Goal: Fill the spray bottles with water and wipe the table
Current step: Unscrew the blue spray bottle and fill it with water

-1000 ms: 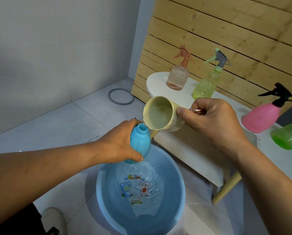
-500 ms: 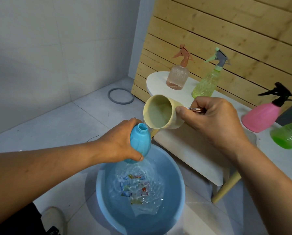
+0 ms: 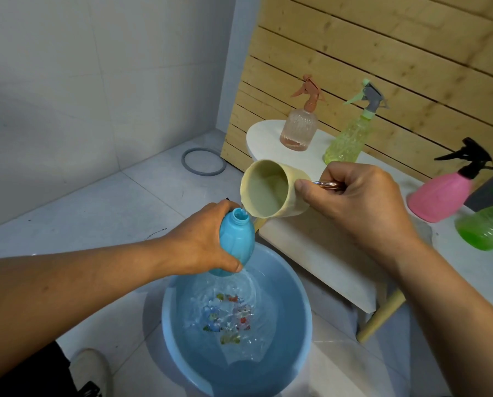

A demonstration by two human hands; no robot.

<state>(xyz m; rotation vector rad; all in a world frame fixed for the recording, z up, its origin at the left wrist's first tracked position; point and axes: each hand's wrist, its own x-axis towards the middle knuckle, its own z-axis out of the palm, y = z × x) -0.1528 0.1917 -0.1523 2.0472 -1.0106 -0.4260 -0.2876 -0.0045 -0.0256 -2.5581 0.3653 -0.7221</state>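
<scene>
uncapped blue bottle (image 3: 236, 245), open-necked

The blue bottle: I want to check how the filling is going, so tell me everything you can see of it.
The blue bottle is small, opaque, smooth plastic by the look, rounded with a short threaded neck. Its spray head is off and the mouth is open. The left hand grips its body, holding it tilted above the blue basin. The lip of the cream cup, tipped by the right hand, sits right at its mouth. Its fill level cannot be seen.
</scene>
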